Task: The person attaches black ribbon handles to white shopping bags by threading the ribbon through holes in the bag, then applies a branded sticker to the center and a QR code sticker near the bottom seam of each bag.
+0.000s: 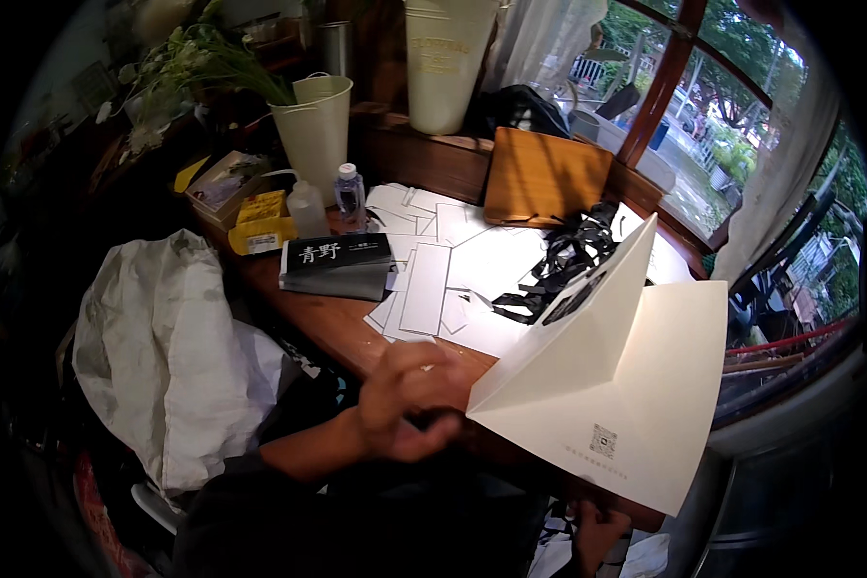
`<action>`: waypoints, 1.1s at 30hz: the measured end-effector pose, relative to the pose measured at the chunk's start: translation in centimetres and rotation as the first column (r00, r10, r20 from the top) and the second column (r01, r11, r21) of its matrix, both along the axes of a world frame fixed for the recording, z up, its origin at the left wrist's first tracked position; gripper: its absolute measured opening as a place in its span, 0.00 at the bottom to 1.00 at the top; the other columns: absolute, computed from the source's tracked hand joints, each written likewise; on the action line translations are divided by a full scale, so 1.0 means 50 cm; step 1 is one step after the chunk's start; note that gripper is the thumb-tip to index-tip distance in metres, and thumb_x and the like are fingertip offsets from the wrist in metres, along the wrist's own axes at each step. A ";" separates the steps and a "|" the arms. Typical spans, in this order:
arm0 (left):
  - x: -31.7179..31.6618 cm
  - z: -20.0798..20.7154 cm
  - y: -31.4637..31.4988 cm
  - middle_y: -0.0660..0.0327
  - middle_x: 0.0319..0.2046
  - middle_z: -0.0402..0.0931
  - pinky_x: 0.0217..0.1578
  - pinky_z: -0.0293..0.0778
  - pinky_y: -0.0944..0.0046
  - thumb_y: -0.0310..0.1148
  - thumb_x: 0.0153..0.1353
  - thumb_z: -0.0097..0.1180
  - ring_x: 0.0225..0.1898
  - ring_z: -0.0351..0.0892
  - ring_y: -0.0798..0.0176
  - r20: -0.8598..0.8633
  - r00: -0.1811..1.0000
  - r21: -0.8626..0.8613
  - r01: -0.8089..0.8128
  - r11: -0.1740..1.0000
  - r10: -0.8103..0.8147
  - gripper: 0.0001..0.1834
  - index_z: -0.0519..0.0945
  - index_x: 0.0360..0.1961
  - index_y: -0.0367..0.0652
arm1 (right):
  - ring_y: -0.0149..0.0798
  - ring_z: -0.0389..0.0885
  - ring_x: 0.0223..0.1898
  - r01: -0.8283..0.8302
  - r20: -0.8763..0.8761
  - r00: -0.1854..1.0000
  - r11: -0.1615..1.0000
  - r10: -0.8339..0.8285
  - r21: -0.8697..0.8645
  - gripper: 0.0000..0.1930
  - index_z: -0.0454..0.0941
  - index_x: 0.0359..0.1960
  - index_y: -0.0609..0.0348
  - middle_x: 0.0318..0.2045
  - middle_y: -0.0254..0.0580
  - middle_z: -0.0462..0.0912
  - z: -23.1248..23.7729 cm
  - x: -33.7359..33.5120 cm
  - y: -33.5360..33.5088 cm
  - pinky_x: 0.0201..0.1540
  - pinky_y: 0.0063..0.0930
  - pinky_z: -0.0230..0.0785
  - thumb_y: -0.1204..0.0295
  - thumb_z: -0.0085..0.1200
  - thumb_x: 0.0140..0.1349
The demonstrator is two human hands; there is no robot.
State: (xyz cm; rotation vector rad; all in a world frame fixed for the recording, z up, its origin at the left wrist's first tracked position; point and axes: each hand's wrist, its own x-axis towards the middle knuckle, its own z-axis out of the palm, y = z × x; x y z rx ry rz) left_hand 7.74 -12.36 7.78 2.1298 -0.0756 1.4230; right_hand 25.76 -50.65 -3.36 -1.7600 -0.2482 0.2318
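A large cream sheet of card (669, 385), folded so that one part stands up, rests at the desk's front right. It carries a small printed square code near its lower edge. My left hand (409, 400) hovers by the card's left corner, slightly blurred, its fingers curved and apart from the thumb, with nothing visible held. Low at the desk's front edge, below the card, is my right hand (599, 535). Its fingers are partly hidden, so its grip is unclear; black and white paper pieces lie close beside it.
White paper pieces (426, 289) and black strips (573, 255) cover the desk. A black booklet stack (332, 268), squeeze bottle (305, 207), clear bottle (350, 197) and cream bucket (313, 125) stand left. A wooden board (546, 178) leans behind; a white sack (169, 356) sits left.
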 end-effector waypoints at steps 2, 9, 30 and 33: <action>-0.001 -0.046 0.034 0.48 0.53 0.79 0.58 0.75 0.51 0.31 0.53 0.75 0.57 0.77 0.44 -0.174 0.980 -0.085 -0.117 0.990 0.101 0.26 0.83 0.54 0.39 | 0.33 0.83 0.25 -0.015 -0.033 0.999 0.998 0.017 0.061 0.11 0.76 0.43 0.75 0.27 0.46 0.83 0.021 -0.005 0.001 0.27 0.26 0.76 0.78 0.64 0.66; -0.025 -0.225 0.068 0.48 0.70 0.67 0.68 0.60 0.40 0.46 0.63 0.67 0.68 0.63 0.39 -0.659 0.655 0.255 -0.267 0.929 0.370 0.32 0.79 0.63 0.38 | 0.38 0.88 0.38 -0.341 0.062 0.931 0.916 0.360 -0.211 0.10 0.86 0.42 0.68 0.37 0.45 0.89 -0.019 -0.041 0.062 0.41 0.29 0.80 0.77 0.69 0.61; -0.063 -0.226 -0.065 0.55 0.43 0.84 0.39 0.81 0.60 0.24 0.57 0.69 0.43 0.85 0.55 -0.247 0.951 0.129 0.220 0.967 -0.184 0.15 0.87 0.47 0.38 | 0.33 0.85 0.38 -0.333 -0.419 0.741 0.829 0.525 0.450 0.08 0.81 0.49 0.64 0.42 0.43 0.88 -0.017 -0.173 0.368 0.35 0.27 0.76 0.77 0.58 0.72; -0.063 -0.203 -0.107 0.57 0.42 0.84 0.40 0.81 0.65 0.20 0.63 0.68 0.40 0.86 0.60 -0.241 0.961 -0.301 0.060 0.952 -0.137 0.13 0.86 0.50 0.35 | 0.32 0.85 0.38 -0.266 -0.416 0.788 0.860 0.454 0.435 0.06 0.82 0.46 0.65 0.41 0.43 0.88 -0.024 -0.180 0.361 0.36 0.24 0.76 0.79 0.59 0.70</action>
